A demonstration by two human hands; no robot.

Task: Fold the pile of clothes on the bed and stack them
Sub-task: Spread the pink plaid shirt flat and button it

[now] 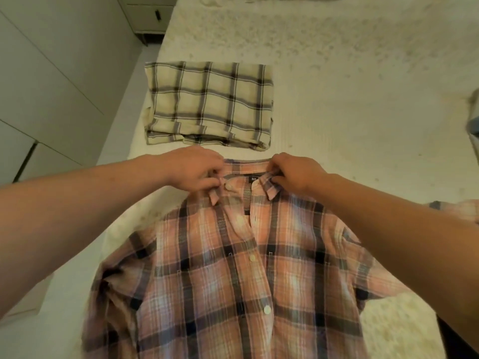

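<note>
**Desk:** What does the head view show?

**Photographer:** A person lays out a pink plaid button-up shirt [248, 268] face up on a bed [350, 73] covered in pale textured bedding. Both hands work at its collar [246, 167]. The left hand [197, 172] has its fingers curled, pinching the left collar point near the top button [229, 186]. The right hand [290, 172] pinches the right collar point the same way. The placket is open just below the neck, with lower buttons apparently done up.

**Desk:** Anything finished?

**Photographer:** One item. A cream plaid shirt [210, 104] sits folded into a rectangle just beyond the hands, near the bed's left edge. A scrap of grey-blue cloth [473, 120] shows at the right frame edge; whether it is more of the pile, I cannot tell.

**Desk:** Which step is this?

**Photographer:** By my reading, straightening the collar, perhaps fastening the top button, before folding begins. The sleeves are spread out to either side.

**Desk:** And next?

**Photographer:** Probably letting go of the collar, smoothing the front, then turning the shirt over or bringing the sleeves inward, keeping the edges square so it matches the folded one and stacks on it.
</note>
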